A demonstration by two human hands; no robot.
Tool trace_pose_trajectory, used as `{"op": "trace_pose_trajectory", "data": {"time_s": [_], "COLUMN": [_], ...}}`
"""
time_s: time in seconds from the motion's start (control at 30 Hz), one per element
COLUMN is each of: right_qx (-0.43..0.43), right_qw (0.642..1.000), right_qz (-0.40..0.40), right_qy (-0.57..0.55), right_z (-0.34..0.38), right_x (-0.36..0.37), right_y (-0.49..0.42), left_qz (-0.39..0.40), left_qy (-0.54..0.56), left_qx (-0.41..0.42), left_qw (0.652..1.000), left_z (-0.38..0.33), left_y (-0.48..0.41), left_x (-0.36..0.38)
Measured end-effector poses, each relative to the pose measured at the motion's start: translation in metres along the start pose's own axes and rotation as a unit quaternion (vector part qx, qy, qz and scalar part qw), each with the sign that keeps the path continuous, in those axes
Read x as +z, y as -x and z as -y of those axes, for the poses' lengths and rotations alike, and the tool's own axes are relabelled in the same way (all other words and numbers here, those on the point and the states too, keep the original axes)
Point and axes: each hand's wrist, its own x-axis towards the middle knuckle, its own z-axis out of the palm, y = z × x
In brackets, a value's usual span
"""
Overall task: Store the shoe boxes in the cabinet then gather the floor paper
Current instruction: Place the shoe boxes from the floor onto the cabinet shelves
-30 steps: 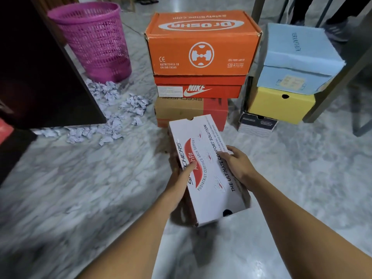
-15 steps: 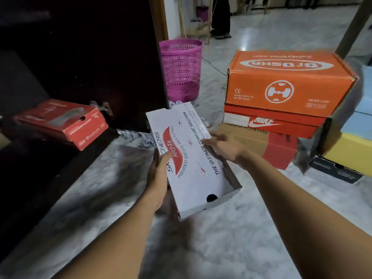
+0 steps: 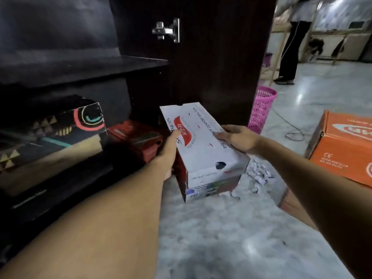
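A white Skechers shoe box with a red swoosh on its lid is held above the floor, just in front of the open dark cabinet. My left hand grips its left side and my right hand holds its right edge, fingers on the lid. On the cabinet's bottom shelf lie a red shoe box and a black patterned shoe box. Crumpled white paper lies on the marble floor behind the held box. An orange shoe box sits at the right.
The cabinet door stands open beside the held box, its hinge showing. A pink mesh basket stands just behind that door. A cable runs across the floor. A person stands far back near wooden frames.
I have turned left toward the cabinet and carried the white box with both hands up to its lower shelf. The stack of boxes has slid to the right edge of view.
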Motion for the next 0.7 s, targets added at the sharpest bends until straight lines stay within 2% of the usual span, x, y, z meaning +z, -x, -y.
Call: {"op": "trace_pose_trajectory", "data": {"time_s": [0.1, 0.27, 0.33, 0.5, 0.7], "right_qx": [0.0, 0.036, 0.057, 0.024, -0.022], "right_qw": [0.998, 0.982, 0.979, 0.972, 0.981], "right_qz": [0.011, 0.05, 0.082, 0.179, 0.16], "right_qy": [0.06, 0.179, 0.176, 0.15, 0.107], "right_z": [0.045, 0.077, 0.074, 0.05, 0.024], "right_x": [0.003, 0.009, 0.012, 0.023, 0.048], "right_y": [-0.024, -0.049, -0.055, -0.08, -0.119], "left_qz": [-0.012, -0.06, -0.079, -0.144, -0.187], "left_qy": [0.048, 0.084, 0.093, 0.105, 0.106], "left_qx": [-0.019, -0.034, -0.051, -0.051, -0.065], "left_qw": [0.999, 0.994, 0.991, 0.983, 0.974], "left_z": [-0.027, -0.046, -0.044, -0.035, -0.03], "left_y": [-0.017, -0.046, -0.056, -0.082, -0.112], "left_x": [-0.013, -0.042, -0.049, -0.064, -0.073]}}
